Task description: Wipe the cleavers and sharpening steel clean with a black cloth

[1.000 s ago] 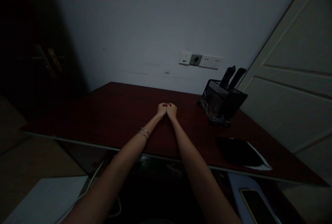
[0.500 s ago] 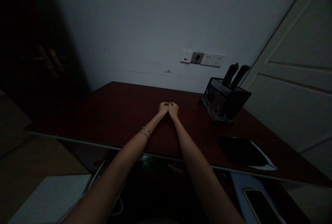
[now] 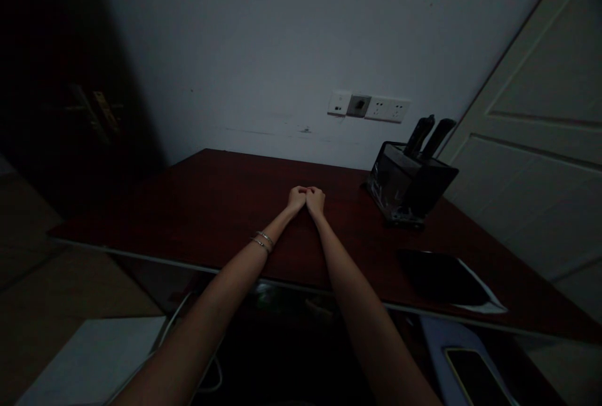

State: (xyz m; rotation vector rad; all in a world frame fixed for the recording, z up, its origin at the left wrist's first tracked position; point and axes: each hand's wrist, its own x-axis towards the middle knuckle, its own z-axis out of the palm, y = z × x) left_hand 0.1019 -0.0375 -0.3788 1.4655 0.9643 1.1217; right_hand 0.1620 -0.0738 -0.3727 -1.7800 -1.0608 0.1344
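Both arms stretch forward over the dark red-brown desk [image 3: 226, 205]. My left hand [image 3: 296, 197] is closed, fingers curled, and two thin bracelets [image 3: 263, 241] circle that wrist. Right beside it, touching along the thumb side, is my right hand [image 3: 315, 200], closed in the same way. Both rest on or just above the desktop near its middle. No object shows between them, but the insides of the fists are hidden from me.
A black knife block [image 3: 407, 183] with two dark handles stands at the back right. Nearer lies a flat black item [image 3: 442, 277] on white paper. Wall sockets [image 3: 369, 106] sit above the desk. Below the front edge are a phone [image 3: 477, 376] and a white cable [image 3: 219, 376].
The view has shifted very slightly. My hands keep the same closed, touching pose, and nothing on the desk has moved.
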